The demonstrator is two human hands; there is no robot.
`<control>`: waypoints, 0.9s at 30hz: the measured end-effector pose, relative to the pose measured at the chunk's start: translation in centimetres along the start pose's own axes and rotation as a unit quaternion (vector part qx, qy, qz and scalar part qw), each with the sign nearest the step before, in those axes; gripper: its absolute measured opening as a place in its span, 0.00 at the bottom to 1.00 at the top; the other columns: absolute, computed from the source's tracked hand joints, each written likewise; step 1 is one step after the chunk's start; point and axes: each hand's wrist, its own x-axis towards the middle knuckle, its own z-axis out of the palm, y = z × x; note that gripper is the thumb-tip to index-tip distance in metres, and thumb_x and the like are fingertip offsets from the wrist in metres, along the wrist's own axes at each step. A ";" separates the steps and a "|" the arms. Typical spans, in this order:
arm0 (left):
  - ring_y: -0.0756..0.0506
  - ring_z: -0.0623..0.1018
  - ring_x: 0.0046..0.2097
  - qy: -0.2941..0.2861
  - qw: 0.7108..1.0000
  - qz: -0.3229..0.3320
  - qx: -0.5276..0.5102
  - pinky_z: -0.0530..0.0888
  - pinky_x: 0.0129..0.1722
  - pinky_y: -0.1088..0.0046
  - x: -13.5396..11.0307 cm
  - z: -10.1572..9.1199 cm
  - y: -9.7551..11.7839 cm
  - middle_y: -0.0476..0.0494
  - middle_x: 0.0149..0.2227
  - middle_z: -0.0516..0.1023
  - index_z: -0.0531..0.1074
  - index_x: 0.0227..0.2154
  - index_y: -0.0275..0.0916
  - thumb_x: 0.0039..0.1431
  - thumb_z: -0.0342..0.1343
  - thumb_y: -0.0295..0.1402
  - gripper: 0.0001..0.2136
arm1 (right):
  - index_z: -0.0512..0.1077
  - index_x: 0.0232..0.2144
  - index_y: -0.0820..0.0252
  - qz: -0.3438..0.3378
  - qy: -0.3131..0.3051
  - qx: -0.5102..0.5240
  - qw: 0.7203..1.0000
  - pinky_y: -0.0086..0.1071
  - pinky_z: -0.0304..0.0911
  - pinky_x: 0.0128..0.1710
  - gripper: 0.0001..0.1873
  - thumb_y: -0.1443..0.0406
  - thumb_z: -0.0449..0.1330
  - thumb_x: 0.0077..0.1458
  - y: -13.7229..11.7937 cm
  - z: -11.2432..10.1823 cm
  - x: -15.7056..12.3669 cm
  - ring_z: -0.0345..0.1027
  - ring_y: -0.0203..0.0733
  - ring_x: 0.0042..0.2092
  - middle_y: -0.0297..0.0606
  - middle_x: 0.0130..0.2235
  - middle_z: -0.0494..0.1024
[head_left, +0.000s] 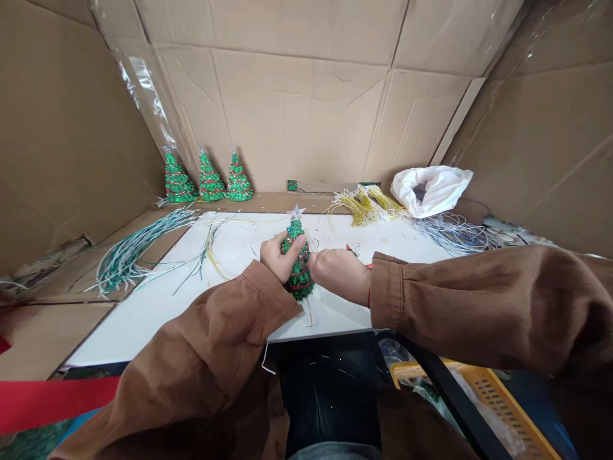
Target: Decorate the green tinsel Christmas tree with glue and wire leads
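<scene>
A small green tinsel Christmas tree [297,271] with red trim and a silver star on top stands upright above the white tabletop [201,300]. My left hand [278,255] is closed round its left side, fingers curled over the upper part. My right hand [341,275] is closed against its right side, pinching at the tree. Something red [368,264] shows just behind my right hand; I cannot make out what it is. Both arms wear brown sleeves.
Three finished trees [209,179] stand at the back left against the cardboard wall. A fan of green-tipped white wires [138,249] lies left, yellow wires [364,204] and a white plastic bag [431,188] at the back right, grey wires [454,233] beside them. A yellow crate [498,396] sits below right.
</scene>
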 end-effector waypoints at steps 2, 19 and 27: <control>0.52 0.61 0.22 0.006 1.000 -0.002 0.002 0.58 0.24 0.75 0.1 0.0 -0.1 0.54 0.15 0.58 0.63 0.17 0.37 0.54 0.48 0.47 0.19 | 0.72 0.36 0.72 -0.001 -0.017 0.017 1.000 0.31 0.61 0.30 0.16 0.73 0.44 0.58 0.6 -0.4 0.5 0.73 0.45 0.35 0.56 0.33 0.76; 0.52 0.61 0.23 -0.028 0.998 -0.002 -0.052 0.59 0.24 0.75 0.3 0.0 -0.5 0.52 0.17 0.60 0.63 0.17 0.37 0.52 0.49 0.49 0.20 | 0.72 0.34 0.73 -0.075 -0.032 -0.032 0.996 0.30 0.60 0.29 0.14 0.77 0.47 0.54 1.1 -0.7 -0.1 0.73 0.44 0.36 0.53 0.33 0.77; 0.52 0.62 0.22 -0.061 0.992 0.009 -0.111 0.59 0.22 0.75 0.5 -0.1 -0.9 0.51 0.16 0.61 0.64 0.16 0.36 0.51 0.50 0.51 0.22 | 0.73 0.33 0.68 0.007 -0.060 0.057 0.997 0.32 0.64 0.29 0.13 0.72 0.48 0.56 0.9 -1.6 -0.7 0.74 0.46 0.36 0.52 0.33 0.77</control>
